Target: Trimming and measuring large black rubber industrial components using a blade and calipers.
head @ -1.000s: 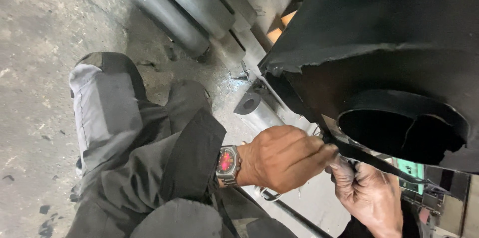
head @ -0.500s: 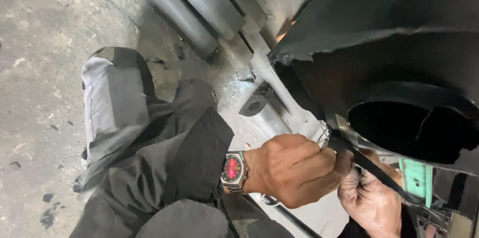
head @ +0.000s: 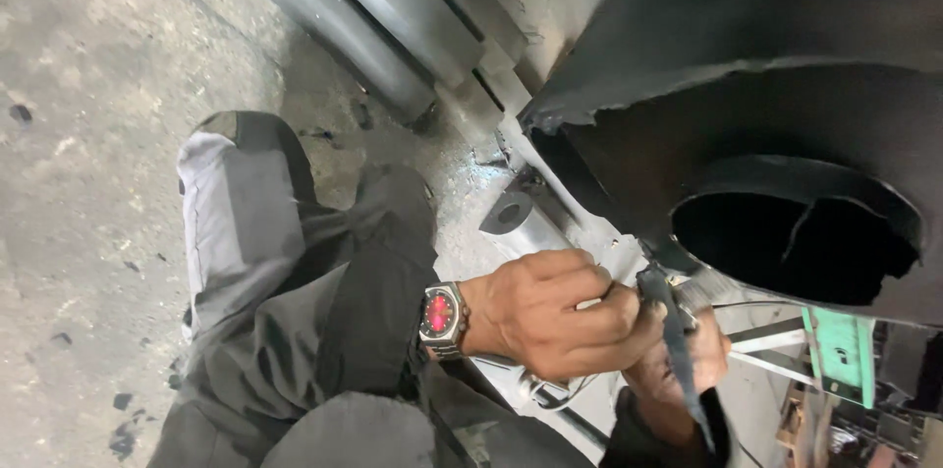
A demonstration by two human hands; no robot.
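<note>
My left hand point(head: 550, 316), with a red-faced watch point(head: 442, 316) on the wrist, is closed around a thin black strip point(head: 680, 355). The strip runs from the fist down to the lower right. My right hand point(head: 693, 370) sits just under and behind the left one, mostly hidden, with its fingers curled at the same strip. Both hands are right below a large black sheet part point(head: 786, 65) with a round opening point(head: 796, 242) in it.
Grey metal pipes point(head: 334, 6) lie along the concrete floor point(head: 88, 134) at the top. A short metal cylinder point(head: 516, 218) sits just above my left hand. My knee in grey trousers point(head: 255, 232) is at the left. A green part point(head: 835, 350) and metal rods stand at the right.
Both hands have shifted slightly towards the black part's opening. The strip, stretched out to the right before, now hangs down from my left fist.
</note>
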